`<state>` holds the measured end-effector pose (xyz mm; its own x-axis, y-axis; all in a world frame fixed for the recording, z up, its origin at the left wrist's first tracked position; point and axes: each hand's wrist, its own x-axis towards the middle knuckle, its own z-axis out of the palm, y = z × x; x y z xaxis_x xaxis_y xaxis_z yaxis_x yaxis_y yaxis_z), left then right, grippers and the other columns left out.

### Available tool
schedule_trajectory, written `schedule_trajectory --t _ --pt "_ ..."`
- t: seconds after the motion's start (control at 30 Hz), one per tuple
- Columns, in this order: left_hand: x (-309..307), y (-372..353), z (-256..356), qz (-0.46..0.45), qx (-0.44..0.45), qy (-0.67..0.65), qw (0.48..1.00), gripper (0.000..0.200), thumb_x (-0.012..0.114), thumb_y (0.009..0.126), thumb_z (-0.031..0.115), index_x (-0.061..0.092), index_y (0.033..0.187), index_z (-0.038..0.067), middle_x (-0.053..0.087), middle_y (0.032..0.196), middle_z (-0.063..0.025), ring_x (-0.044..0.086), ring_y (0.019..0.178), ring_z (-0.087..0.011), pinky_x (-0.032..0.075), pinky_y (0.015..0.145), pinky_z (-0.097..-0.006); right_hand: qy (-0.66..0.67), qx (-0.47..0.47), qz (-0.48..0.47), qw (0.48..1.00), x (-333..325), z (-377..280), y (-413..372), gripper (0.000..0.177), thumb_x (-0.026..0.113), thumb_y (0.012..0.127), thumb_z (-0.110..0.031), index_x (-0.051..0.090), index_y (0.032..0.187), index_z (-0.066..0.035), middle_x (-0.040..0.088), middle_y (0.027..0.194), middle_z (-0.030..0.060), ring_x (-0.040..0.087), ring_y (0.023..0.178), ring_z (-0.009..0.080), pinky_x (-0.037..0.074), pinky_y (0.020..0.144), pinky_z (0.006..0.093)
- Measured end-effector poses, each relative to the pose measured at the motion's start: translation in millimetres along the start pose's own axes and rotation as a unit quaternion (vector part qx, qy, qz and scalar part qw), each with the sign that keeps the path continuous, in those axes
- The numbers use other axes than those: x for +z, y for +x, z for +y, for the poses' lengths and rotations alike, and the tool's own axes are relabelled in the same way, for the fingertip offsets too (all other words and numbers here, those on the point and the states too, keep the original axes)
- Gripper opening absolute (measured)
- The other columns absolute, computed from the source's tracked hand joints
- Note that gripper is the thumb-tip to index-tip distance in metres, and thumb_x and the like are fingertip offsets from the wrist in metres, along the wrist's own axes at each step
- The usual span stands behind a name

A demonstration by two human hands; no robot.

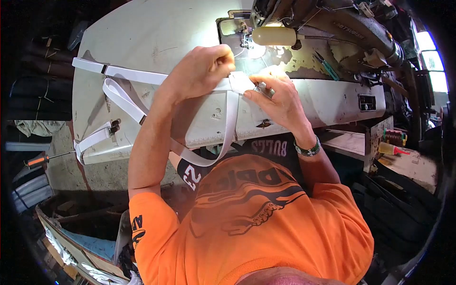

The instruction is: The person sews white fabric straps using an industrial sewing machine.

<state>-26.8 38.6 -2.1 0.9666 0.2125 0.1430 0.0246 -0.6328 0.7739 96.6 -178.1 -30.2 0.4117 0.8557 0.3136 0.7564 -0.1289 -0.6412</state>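
Note:
White elastic straps (135,75) with dark sliders lie across the pale sewing table and meet at a small white piece (241,82) between my hands. My right hand (280,97) pinches the right edge of this strap joint, and a small shiny bit shows by the thumb and fingertips. My left hand (202,71) is just left of the joint, above the strap, with its fingers curled closed. What those fingers hold, if anything, is hidden. One strap loop (230,123) hangs from the joint over the table's near edge towards my lap.
Beyond my hands is an industrial sewing machine (351,31) with a lit needle area and a cream cylinder (274,36). Teal-handled thread snips (327,66) lie by it. An orange-handled screwdriver (38,161) sticks out at left. A red-tipped bottle (392,149) and thread spools (395,137) are at right.

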Motion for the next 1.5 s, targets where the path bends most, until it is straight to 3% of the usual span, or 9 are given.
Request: schedule_trajectory --t 0.23,0.33,0.43,0.57,0.7,0.9,1.2,1.33,1.5 --pt "11 4 -15 0.004 0.05 0.093 0.994 0.018 0.067 0.096 0.014 0.067 0.092 -0.003 0.063 0.071 -0.0144 0.061 0.067 -0.025 0.05 0.068 -0.0386 0.031 0.027 -0.003 0.999 -1 -2 1 0.028 0.082 0.085 -0.025 0.077 0.101 -0.003 0.069 0.084 0.0123 0.062 0.079 0.0294 0.047 0.078 0.0408" --pt "7 7 -16 0.18 -0.005 0.128 0.975 0.02 0.065 0.098 0.015 0.065 0.09 -0.003 0.063 0.071 -0.0156 0.061 0.066 -0.0286 0.049 0.066 -0.0401 0.077 0.069 0.004 0.995 1 -3 0 0.023 0.079 0.087 -0.023 0.077 0.096 -0.003 0.069 0.083 0.0142 0.063 0.08 0.0301 0.047 0.078 0.0402" --pt "-17 -1 4 0.045 -0.075 0.062 0.994 0.022 0.066 0.099 0.018 0.063 0.09 -0.002 0.066 0.074 -0.0168 0.063 0.067 -0.034 0.049 0.065 -0.0408 0.056 0.061 0.01 0.997 0 -3 0 0.019 0.076 0.09 -0.02 0.077 0.092 -0.002 0.07 0.082 0.0159 0.065 0.081 0.0319 0.048 0.079 0.0418" --pt "6 -4 -2 -0.012 0.082 0.115 0.99 0.026 0.082 0.084 0.018 0.066 0.095 0.0 0.069 0.079 -0.0159 0.06 0.068 -0.0327 0.05 0.068 -0.0397 0.006 0.014 0.098 0.995 4 8 -4 0.019 0.066 0.097 -0.017 0.071 0.092 0.0 0.067 0.087 0.0184 0.064 0.086 0.0354 0.049 0.081 0.0454" --pt "-10 0 10 -0.124 -0.071 0.119 0.983 0.04 0.088 0.077 0.023 0.07 0.105 0.001 0.07 0.087 -0.0145 0.061 0.076 -0.0283 0.05 0.073 -0.0379 -0.001 0.036 0.137 0.99 0 16 -6 0.019 0.058 0.102 -0.016 0.063 0.094 0.001 0.062 0.092 0.0206 0.061 0.09 0.0392 0.049 0.081 0.0462" --pt "-3 -2 12 -0.112 -0.019 -0.006 0.994 0.044 0.087 0.083 0.039 0.071 0.093 -0.001 0.06 0.072 -0.0134 0.055 0.067 -0.0214 0.047 0.067 -0.0371 -0.012 -0.003 0.061 0.998 -2 7 -5 0.022 0.059 0.104 -0.02 0.063 0.093 -0.001 0.063 0.089 0.0177 0.061 0.087 0.0362 0.049 0.079 0.0454" --pt "-12 -6 0 -0.083 -0.028 -0.066 0.994 0.025 0.083 0.093 0.024 0.075 0.098 0.0 0.056 0.07 0.0016 0.043 0.067 -0.0082 0.041 0.061 -0.0319 0.091 0.16 0.211 0.96 -82 49 -9 0.023 0.067 0.103 -0.025 0.062 0.096 -0.003 0.063 0.085 0.0102 0.058 0.07 0.026 0.047 0.064 0.0382" --pt "-11 -9 12 -0.132 -0.081 -0.129 0.979 0.02 0.082 0.093 0.013 0.077 0.106 -0.001 0.073 0.082 -0.0023 0.057 0.073 -0.0059 0.05 0.068 -0.0262 0.045 -0.051 0.13 0.989 -59 11 -4 0.021 0.075 0.096 -0.023 0.067 0.101 -0.004 0.064 0.085 0.0097 0.063 0.079 0.0289 0.048 0.07 0.0413" --pt "4 -14 30 -0.197 -0.048 -0.023 0.979 0.034 0.086 0.084 0.016 0.078 0.116 0.008 0.077 0.089 -0.012 0.072 0.079 -0.0185 0.056 0.074 -0.0358 0.054 -0.028 -0.13 0.99 -48 -5 1 0.026 0.079 0.088 -0.019 0.063 0.097 0.0 0.062 0.083 0.0172 0.061 0.08 0.0369 0.047 0.071 0.0453"
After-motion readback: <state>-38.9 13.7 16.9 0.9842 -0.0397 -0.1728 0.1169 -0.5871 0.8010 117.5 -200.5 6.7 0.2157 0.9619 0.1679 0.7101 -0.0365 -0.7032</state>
